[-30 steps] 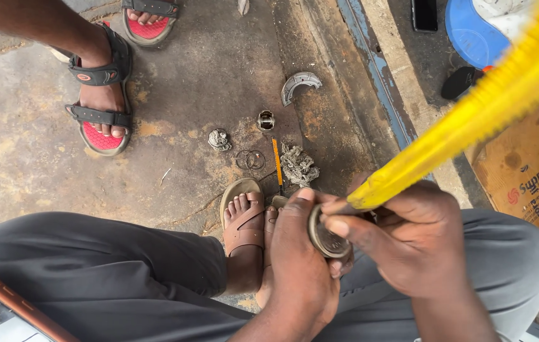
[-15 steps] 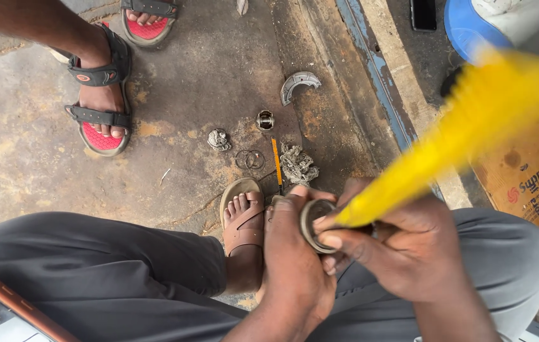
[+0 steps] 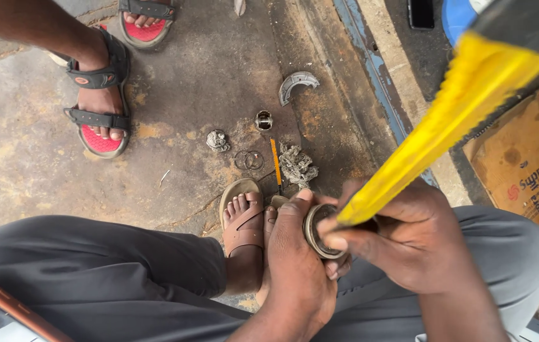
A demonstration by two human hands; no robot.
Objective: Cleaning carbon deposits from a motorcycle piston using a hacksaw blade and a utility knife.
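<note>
Holding a round metal bearing-like part on edge, the left hand closes its grip around the rim from the left. The right hand, its grip closed on a yellow-handled tool, sets the tool's tip against the part's face. On the concrete floor beyond the grips lie a crumpled rag, wire rings, a small cylinder and a curved brake shoe.
</note>
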